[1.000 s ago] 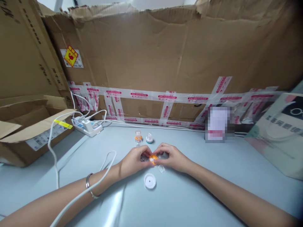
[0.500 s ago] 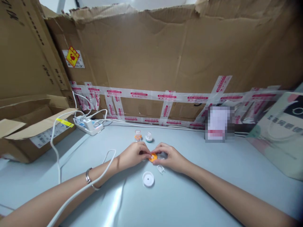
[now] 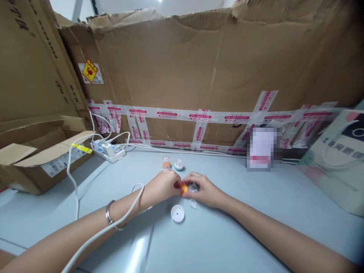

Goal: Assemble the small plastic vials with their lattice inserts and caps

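Between my two hands is a small round orange plastic part (image 3: 184, 189). My left hand (image 3: 167, 184) is closed, its fingertips pinched at the part's left side and partly hidden by the turned wrist. With thumb and fingers curled round it, my right hand (image 3: 203, 190) grips the part from the right. Just below the right thumb lies a small clear-white plastic piece (image 3: 193, 204). A round white cap-like disc (image 3: 178, 214) with a dark centre hole rests nearer to me. Behind my hands stand a clear and orange piece (image 3: 166, 163) and a white piece with a green base (image 3: 179, 165).
A white power strip (image 3: 109, 151) with plugs sits at the back left, beside an open cardboard box (image 3: 42, 167). A white cable (image 3: 108, 227) crosses over my left forearm. A large taped carton (image 3: 176, 76) walls off the back. A printed box (image 3: 335, 163) stands at right.
My left wrist has rolled over, its knuckles now higher and its fingertips more hidden. The orange part shows less. My right hand stays nearly in place.
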A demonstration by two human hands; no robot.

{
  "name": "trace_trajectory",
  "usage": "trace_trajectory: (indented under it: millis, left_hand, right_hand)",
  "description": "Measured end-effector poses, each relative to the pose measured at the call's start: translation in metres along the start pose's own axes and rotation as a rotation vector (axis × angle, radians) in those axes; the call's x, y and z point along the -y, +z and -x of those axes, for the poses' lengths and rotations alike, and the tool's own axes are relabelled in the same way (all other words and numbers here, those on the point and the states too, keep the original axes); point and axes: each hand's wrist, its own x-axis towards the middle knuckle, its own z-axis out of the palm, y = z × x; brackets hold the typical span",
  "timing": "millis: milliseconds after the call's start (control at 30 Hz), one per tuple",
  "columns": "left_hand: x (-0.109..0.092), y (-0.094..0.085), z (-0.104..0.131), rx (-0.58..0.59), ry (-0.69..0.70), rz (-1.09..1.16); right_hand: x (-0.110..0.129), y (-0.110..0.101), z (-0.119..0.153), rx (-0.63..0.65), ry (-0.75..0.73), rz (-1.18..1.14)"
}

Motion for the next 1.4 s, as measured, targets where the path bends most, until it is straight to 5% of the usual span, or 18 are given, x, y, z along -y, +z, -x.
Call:
trace_trajectory:
  millis: [400,800,1400]
  left_hand:
    - [0.001,0.001,0.007,-0.007,0.116,-0.215]
    - [0.042,-0.005,0.011,-0.001,0.403,-0.286]
    - [0.028,0.008,0.014,-0.11,0.241,0.241]
  right_hand:
    - [-0.003,0.002,0.0,-0.012,-0.002,0.017]
    - [0.0,0.0,0.0,-0.019,0.019,0.003]
    - [-0.003,0.0,0.0,-0.02,0.012,-0.05]
